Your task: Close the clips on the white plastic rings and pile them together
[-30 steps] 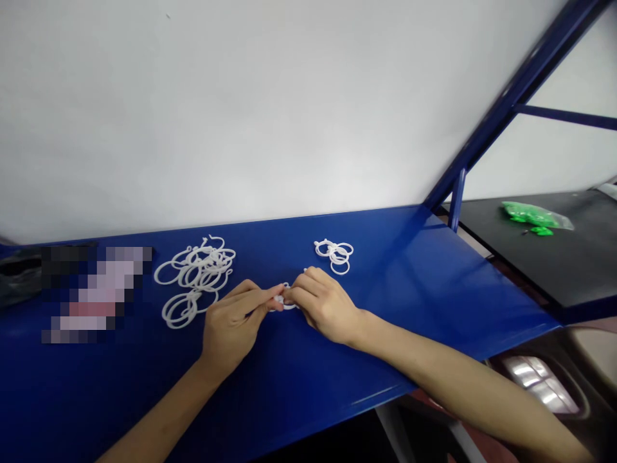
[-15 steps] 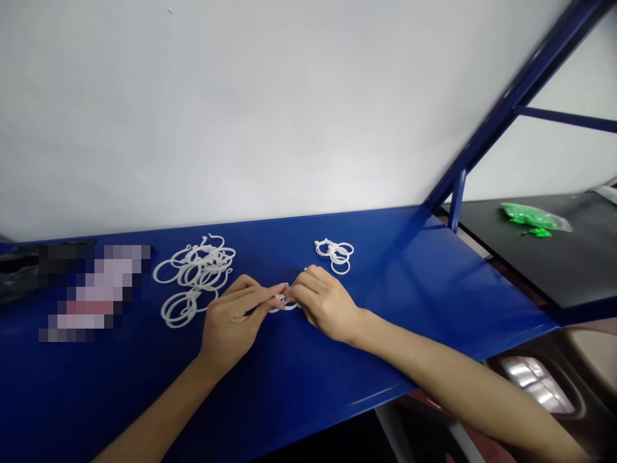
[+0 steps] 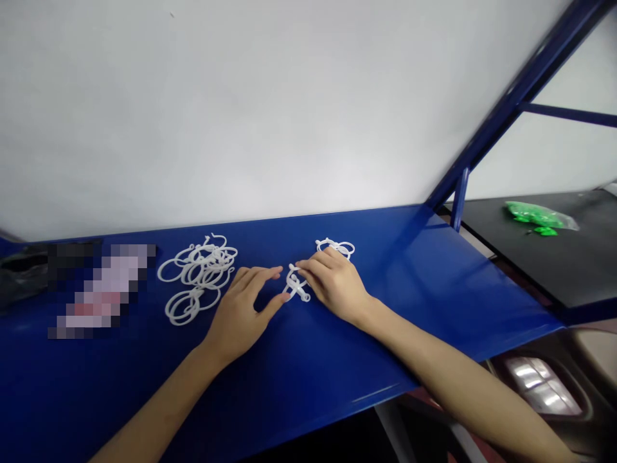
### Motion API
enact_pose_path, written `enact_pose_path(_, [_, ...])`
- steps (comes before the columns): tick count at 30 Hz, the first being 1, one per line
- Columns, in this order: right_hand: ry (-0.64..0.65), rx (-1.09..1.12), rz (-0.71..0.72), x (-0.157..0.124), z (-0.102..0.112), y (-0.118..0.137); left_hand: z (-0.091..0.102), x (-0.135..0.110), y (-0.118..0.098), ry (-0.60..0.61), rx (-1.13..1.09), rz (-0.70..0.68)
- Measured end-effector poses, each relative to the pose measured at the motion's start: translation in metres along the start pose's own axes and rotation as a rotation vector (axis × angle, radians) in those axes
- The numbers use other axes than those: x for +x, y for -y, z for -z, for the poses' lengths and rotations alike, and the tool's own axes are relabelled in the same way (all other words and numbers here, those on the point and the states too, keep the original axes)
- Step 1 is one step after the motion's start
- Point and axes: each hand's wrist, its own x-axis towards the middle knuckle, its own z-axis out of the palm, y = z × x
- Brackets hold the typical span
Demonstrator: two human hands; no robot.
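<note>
White plastic curtain rings with small eyelets point(image 3: 295, 287) lie linked together on the blue tabletop between my two hands. My right hand point(image 3: 338, 288) grips their right side, its fingers bent together and covering part of them. My left hand point(image 3: 243, 313) is open at their left, thumb and fingers apart; the thumb tip is close to the rings, and whether it touches them I cannot tell. Beyond my right hand is a small group of similar white rings point(image 3: 348, 247), partly hidden by the fingers. A larger tangled pile of white rings point(image 3: 198, 273) lies to the left.
The blue table point(image 3: 395, 257) meets a white wall point(image 3: 289, 116) at the back. On the left are a dark plastic bag point(image 3: 22, 276) and a blurred-out item point(image 3: 106, 289). A blue frame post point(image 3: 460, 196) stands right, before a black table point(image 3: 535, 257) with a green-filled bag point(image 3: 537, 215).
My left hand has let go of the rings, opened and drawn back slightly left. The rings now show between my hands, while my right hand has shifted slightly away and right, covering more of the small group.
</note>
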Motion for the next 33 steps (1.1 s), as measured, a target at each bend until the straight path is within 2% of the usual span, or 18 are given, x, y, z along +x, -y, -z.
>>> enact_pose_path(5, [-0.005, 0.0, -0.024, -0.001, 0.001, -0.003, -0.011, -0.003, 0.003, 0.141, 0.051, -0.038])
enact_pose_path(10, [-0.024, 0.013, -0.038, -0.001, 0.001, 0.001, -0.01, -0.002, 0.003, 0.133, 0.029, -0.041])
enact_pose_path(15, [-0.025, 0.039, -0.017, -0.001, 0.002, 0.003, -0.01, -0.002, -0.001, 0.093, 0.009, 0.02])
enact_pose_path(22, [0.021, 0.115, 0.065, 0.0, 0.003, 0.004, -0.007, 0.002, -0.002, 0.099, -0.077, -0.038])
enact_pose_path(28, [0.026, 0.158, 0.083, -0.001, 0.002, -0.003, 0.0, 0.005, 0.004, 0.11, -0.202, 0.119])
enact_pose_path(33, [-0.002, 0.155, 0.072, -0.001, 0.003, -0.007, 0.002, 0.004, 0.009, 0.113, -0.22, 0.252])
